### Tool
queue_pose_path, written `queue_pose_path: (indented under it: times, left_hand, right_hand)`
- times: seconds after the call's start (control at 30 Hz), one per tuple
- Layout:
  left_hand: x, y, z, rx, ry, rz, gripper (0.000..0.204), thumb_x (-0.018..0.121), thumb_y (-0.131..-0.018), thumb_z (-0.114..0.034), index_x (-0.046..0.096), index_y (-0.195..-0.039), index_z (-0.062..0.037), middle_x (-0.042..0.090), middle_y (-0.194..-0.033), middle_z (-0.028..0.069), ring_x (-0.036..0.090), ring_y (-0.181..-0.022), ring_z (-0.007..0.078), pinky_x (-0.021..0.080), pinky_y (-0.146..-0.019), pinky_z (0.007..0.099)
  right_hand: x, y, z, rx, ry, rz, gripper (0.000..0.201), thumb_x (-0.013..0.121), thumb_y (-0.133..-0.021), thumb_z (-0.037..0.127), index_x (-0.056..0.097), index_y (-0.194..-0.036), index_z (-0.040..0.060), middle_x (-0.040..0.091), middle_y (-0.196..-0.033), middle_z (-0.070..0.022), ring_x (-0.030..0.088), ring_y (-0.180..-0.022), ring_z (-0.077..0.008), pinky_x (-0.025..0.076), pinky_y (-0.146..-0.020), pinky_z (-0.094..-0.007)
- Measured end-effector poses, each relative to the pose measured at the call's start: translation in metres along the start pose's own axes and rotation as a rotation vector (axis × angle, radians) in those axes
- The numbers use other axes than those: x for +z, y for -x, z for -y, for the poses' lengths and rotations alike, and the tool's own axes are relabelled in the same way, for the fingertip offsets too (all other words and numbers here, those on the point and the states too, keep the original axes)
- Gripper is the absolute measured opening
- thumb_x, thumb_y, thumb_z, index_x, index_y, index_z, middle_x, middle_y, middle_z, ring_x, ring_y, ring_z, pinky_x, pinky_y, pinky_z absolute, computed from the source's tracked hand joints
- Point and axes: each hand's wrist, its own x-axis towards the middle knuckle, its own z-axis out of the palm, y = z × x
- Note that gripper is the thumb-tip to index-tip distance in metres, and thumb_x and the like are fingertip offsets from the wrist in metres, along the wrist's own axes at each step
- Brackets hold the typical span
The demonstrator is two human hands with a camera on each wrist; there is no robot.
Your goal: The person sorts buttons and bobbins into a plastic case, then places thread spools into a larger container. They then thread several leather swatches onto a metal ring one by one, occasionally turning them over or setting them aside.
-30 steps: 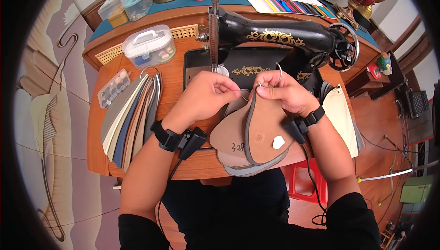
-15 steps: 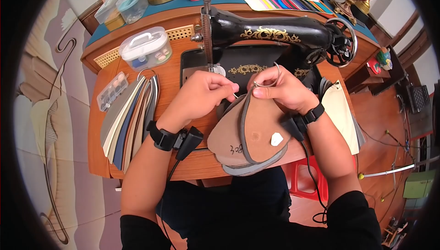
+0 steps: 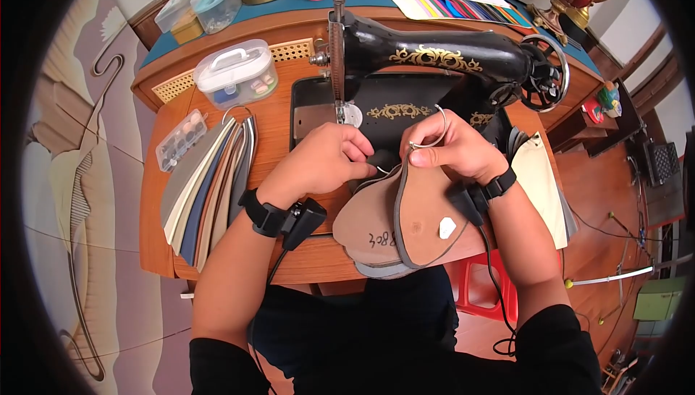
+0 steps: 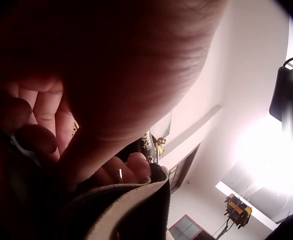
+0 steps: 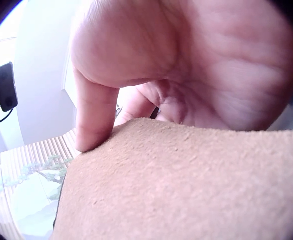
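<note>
A bundle of brown and grey leather swatches (image 3: 369, 214) hangs over the table's front edge, a white label on the front brown swatch (image 3: 427, 210) and handwritten digits on one behind it. With thumb and fingers my right hand (image 3: 460, 150) pinches the front swatch at its narrow top, where an opened metal ring (image 3: 439, 129) loops up past the fingers. My left hand (image 3: 329, 158) is at the ring's other end, its thumb and fingertips pinching there; the grip is mostly hidden. Suede (image 5: 186, 175) fills the right wrist view below the palm.
Behind the hands stands a black sewing machine (image 3: 434, 51). At left lie another ringed swatch bundle (image 3: 210, 192), a button box (image 3: 181, 140) and a lidded clear case (image 3: 235, 73). Cream swatches (image 3: 532, 185) lie at right; a red stool (image 3: 481, 286) is below.
My left hand has moved slightly down and nearer the swatches' tops, after drawing back a little half a second ago. The right hand keeps its pinch as the front swatch shifts slightly right.
</note>
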Motion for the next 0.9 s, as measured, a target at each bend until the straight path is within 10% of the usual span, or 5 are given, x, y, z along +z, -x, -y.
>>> queue_pose_path:
  times: [0.9]
  left_hand:
    - [-0.002, 0.005, -0.016, 0.078, 0.246, -0.096, 0.015, 0.075, -0.085, -0.002, 0.075, -0.099, 0.0045, 0.075, -0.089, 0.0091, 0.07, -0.079, 0.0107, 0.057, -0.075, 0.0251]
  right_hand:
    - [0.01, -0.008, 0.004, 0.071, -0.181, -0.19, 0.009, 0.079, -0.088, 0.008, 0.075, -0.095, 0.0042, 0.076, -0.098, -0.0054, 0.07, -0.089, -0.011, 0.055, -0.082, -0.0258]
